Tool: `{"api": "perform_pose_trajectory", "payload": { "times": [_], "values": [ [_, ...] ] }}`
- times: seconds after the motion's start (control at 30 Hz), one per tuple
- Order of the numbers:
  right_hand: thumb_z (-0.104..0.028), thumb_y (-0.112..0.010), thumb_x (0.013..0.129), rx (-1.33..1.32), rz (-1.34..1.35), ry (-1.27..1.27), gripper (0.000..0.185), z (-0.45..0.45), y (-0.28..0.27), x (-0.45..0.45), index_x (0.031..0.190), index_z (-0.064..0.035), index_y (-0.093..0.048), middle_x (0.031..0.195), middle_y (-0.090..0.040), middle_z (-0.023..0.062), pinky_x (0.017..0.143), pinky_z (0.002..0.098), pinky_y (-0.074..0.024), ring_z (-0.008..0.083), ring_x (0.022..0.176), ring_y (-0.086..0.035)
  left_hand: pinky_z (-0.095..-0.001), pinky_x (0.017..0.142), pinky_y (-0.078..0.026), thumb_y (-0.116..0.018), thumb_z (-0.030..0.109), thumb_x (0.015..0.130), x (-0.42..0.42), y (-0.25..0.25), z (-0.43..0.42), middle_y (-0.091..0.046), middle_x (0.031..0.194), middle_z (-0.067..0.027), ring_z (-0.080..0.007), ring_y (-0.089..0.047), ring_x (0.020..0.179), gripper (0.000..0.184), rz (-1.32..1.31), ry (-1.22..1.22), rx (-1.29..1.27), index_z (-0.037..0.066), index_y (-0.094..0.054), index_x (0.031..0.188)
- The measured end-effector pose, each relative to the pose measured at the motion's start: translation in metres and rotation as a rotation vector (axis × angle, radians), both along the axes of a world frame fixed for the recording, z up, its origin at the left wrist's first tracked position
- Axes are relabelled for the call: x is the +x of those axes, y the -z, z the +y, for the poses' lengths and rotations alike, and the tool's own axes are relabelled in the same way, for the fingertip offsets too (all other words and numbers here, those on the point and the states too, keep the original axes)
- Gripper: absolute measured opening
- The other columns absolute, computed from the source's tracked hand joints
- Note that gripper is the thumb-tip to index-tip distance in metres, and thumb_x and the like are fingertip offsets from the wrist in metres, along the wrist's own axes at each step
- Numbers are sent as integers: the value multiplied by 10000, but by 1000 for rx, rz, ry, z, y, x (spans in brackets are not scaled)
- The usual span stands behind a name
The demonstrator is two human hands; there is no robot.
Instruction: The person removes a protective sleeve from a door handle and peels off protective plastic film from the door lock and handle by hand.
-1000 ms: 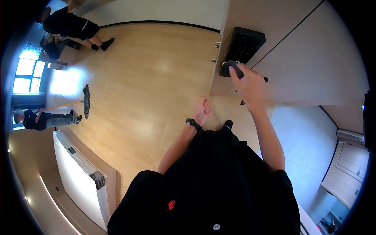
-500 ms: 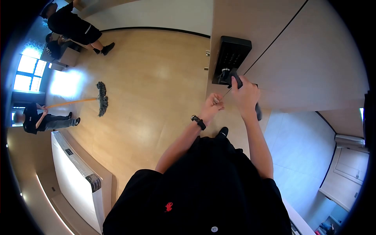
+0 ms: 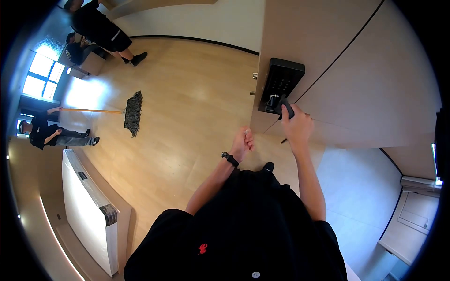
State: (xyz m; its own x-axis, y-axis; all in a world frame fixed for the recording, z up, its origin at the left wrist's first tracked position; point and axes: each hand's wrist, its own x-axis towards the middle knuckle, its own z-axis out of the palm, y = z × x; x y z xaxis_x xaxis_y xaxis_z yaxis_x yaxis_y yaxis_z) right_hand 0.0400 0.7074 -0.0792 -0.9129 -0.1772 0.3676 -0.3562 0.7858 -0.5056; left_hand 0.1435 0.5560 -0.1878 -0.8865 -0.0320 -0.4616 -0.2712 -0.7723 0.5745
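Note:
A black keypad door lock (image 3: 282, 82) is mounted near the edge of a beige door (image 3: 323, 61). My right hand (image 3: 300, 129) is wrapped round the lock's black lever handle (image 3: 287, 109). To the left of the handle, my left hand (image 3: 243, 142) is held apart from the door with its fingers curled in. What those fingers hold, if anything, is hidden. A dark watch (image 3: 230, 159) is on my left wrist. Below my right hand a small dark piece (image 3: 284, 140) shows, too little of it to name.
A person (image 3: 44, 131) at the left holds a mop (image 3: 133, 114) on the wooden floor (image 3: 187, 93). Another person (image 3: 101, 28) stands at the upper left, near a seated one (image 3: 77, 50). A white wrapped mattress-like slab (image 3: 89, 210) leans at the lower left.
My left hand has drawn left and down, away from the door's edge, its fingers curling in. My right hand stays on the handle. The mop head has turned and spread out.

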Motion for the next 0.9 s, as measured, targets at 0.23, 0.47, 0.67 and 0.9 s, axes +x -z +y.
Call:
{"api": "perform_pose_trajectory", "payload": {
  "times": [0.23, 0.47, 0.67, 0.9],
  "values": [
    [-327, -605, 813, -111, -55, 82, 234, 48, 9, -20, 798, -101, -668, 625, -612, 177, 542, 450, -481, 373, 600, -609, -253, 524, -423, -368, 388, 984, 2, 16, 1, -335, 587, 34, -91, -393, 532, 361, 0, -19, -171, 115, -431, 757],
    [-313, -607, 802, 78, 54, 40, 223, -2, 14, -7, 761, -98, -654, 602, -602, 176, 548, 436, -493, 366, 584, -610, -252, 611, -501, -381, 87, 956, 4, 15, 5, -548, 819, -33, -91, -547, 645, 107, -6, -95, -256, 98, -482, 921],
    [-304, -626, 789, -22, 17, 13, 227, 12, 18, -13, 723, -88, -639, 593, -595, 164, 540, 434, -483, 368, 586, -604, -218, 528, -420, -385, 55, 907, -5, 24, -5, -541, 800, -18, -68, -474, 577, 141, 32, -3, -148, 102, -511, 950],
    [-303, -622, 799, -28, -29, 85, 226, 31, 4, -8, 743, -86, -646, 600, -597, 164, 529, 435, -470, 378, 586, -594, -204, 481, -363, -429, 257, 960, -24, -23, 6, -504, 724, 15, -53, -427, 543, 233, -35, 5, -372, 72, -546, 1040]
  ]
}}
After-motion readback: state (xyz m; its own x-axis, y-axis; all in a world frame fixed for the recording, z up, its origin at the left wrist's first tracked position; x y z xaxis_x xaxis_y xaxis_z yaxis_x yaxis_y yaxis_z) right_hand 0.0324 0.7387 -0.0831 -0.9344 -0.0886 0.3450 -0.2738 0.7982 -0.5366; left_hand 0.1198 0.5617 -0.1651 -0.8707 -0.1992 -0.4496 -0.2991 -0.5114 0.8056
